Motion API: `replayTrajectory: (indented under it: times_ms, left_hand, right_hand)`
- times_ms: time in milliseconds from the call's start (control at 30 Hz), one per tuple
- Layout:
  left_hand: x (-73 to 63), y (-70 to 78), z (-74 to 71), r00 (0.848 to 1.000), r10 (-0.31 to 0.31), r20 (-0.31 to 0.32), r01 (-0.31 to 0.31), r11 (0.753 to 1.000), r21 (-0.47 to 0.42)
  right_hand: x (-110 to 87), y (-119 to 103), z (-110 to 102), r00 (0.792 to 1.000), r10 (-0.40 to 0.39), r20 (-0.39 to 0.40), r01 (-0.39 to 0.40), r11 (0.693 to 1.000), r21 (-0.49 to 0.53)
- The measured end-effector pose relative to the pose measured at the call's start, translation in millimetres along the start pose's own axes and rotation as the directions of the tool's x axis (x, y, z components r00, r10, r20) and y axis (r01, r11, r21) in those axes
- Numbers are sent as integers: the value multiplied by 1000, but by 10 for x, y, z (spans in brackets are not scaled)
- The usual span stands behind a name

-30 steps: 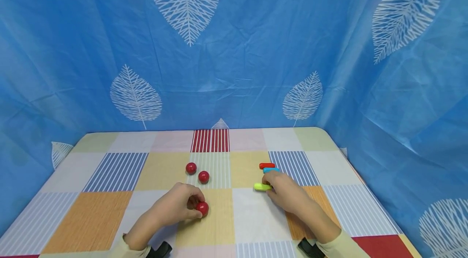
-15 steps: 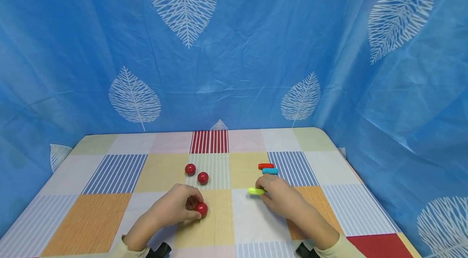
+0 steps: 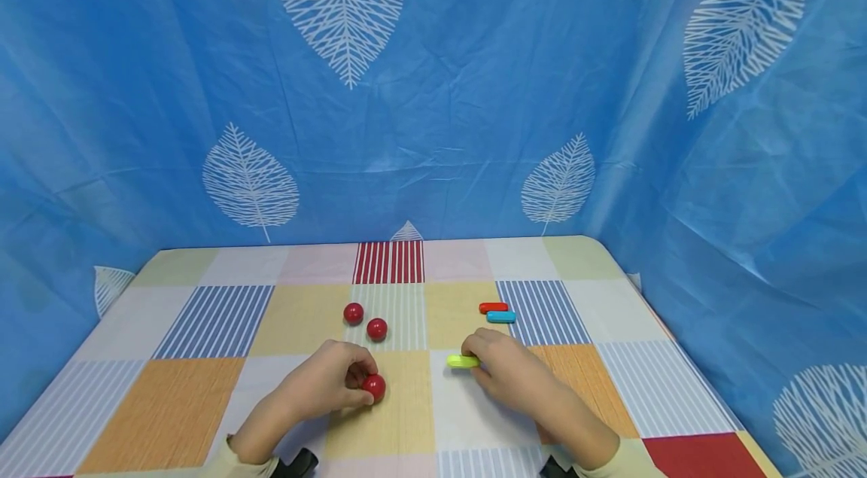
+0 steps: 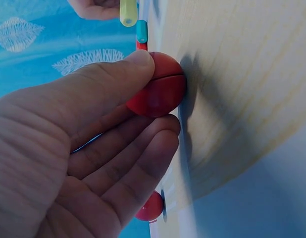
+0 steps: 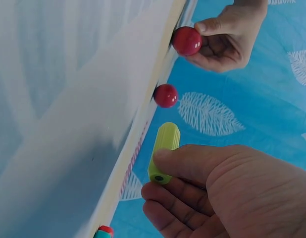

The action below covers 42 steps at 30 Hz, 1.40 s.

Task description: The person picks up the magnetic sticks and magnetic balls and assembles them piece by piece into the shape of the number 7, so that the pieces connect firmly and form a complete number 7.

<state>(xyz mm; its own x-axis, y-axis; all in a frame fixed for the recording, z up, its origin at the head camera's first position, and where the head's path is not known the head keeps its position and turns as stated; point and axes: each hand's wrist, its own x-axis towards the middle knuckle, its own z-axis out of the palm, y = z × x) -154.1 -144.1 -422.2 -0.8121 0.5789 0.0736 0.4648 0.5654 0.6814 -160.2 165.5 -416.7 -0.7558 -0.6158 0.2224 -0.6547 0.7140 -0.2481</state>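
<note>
In the head view my left hand holds a shiny red ball between thumb and fingers, at the tabletop. The left wrist view shows a dark seam line around this ball, with the thumb pressing its upper side. My right hand pinches a short yellow-green ribbed stick. In the right wrist view the stick appears a little off the table, with a small dark hole in its near end. Two more red balls, one farther and one nearer, lie beyond my left hand.
Beyond my right hand a red stick and a blue stick lie side by side. The table has a patchwork cloth. A blue curtain with white leaf prints hangs behind it and along the sides.
My right hand has carried the yellow-green stick to the left and slightly toward me, away from the red and blue sticks. My left hand stays in place with the ball.
</note>
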Motion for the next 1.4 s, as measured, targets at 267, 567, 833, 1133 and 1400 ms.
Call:
replayTrajectory:
  times_ms: [267,567,833,1133,1400]
  left_hand:
    - [-7,7,-3,1000,-25,10,25,1000,-3]
    - [-1,2,1,999,-33,11,33,999,-2]
    - [2,8,0,999,-43,11,43,999,9]
    - [-1,13,2,998,-58,12,58,998,5]
    - [1,10,1,998,-55,11,55,998,2]
  right_hand:
    - [26,-64,29,1000,-7,9,7,1000,0]
    - [59,-134,71,999,-30,29,30,999,18]
    - [100,-205,112,997,-77,27,76,997,31]
    - [135,-270,147,995,-88,39,86,995,43]
    - [173,-324,154,994,-92,58,89,995,53]
